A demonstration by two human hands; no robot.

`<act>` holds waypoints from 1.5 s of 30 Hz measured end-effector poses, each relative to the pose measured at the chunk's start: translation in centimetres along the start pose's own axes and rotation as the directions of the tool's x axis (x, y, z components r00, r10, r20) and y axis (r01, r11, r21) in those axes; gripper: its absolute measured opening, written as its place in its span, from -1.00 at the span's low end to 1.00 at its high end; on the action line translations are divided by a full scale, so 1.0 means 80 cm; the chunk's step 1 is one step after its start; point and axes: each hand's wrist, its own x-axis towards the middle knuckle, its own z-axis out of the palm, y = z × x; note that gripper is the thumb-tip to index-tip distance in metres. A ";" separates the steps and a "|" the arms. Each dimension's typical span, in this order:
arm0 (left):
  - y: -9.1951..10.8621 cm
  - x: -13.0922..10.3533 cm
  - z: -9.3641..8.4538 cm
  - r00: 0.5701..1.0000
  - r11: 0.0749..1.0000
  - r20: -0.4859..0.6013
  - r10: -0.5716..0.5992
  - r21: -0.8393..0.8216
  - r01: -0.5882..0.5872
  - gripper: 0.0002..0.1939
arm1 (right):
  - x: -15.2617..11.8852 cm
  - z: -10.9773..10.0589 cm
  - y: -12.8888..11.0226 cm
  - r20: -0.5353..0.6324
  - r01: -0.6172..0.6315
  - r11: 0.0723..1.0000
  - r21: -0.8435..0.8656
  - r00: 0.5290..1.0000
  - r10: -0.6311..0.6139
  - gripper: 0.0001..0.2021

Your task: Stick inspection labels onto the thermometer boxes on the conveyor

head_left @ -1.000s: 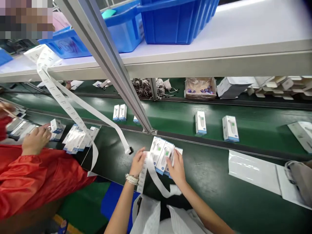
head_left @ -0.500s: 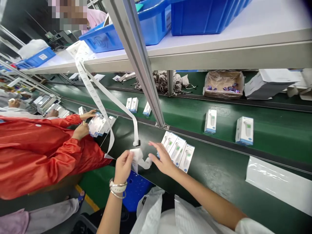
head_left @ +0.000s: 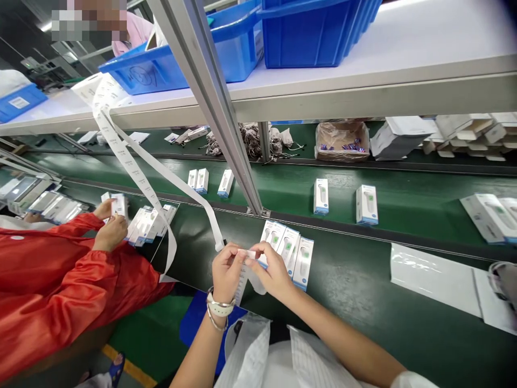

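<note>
My left hand (head_left: 226, 271) pinches a white label strip (head_left: 241, 285) whose end hangs below the fingers. Right beside it, my right hand (head_left: 273, 270) has its thumb and fingers closed on the same strip, near its upper end. A loop of the strip hangs between the hands. Just behind my right hand, several white product boxes (head_left: 302, 264) lie side by side on the dark table (head_left: 347, 291). A long label ribbon (head_left: 131, 164) drapes from the shelf down to the table at the left.
A metal post (head_left: 210, 97) rises behind the boxes to the shelf (head_left: 363, 89) with blue bins (head_left: 302, 35). More boxes stand on the green belt (head_left: 412, 199). A co-worker in red (head_left: 60, 269) handles boxes at the left. White plastic sheets (head_left: 436, 275) lie at the right.
My hands have come together, and my right hand has closed on the strip. The view has shifted to the right. The co-worker's hands now lift a box.
</note>
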 end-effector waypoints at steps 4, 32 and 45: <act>-0.010 0.003 0.011 0.996 0.996 -0.043 -0.084 0.032 0.085 -0.64 | 0.005 0.004 0.008 -0.042 -0.052 0.997 -0.058 0.998 0.049 -0.84; -0.150 0.099 0.157 0.703 0.720 0.174 -0.689 0.064 0.690 -0.73 | 0.017 -0.103 0.206 0.143 0.053 0.687 -0.724 0.987 0.075 -0.54; -0.157 0.079 0.138 0.695 0.698 0.067 -0.716 0.033 0.715 -0.61 | 0.042 -0.115 0.203 0.240 0.090 0.623 -0.777 0.958 0.160 -0.45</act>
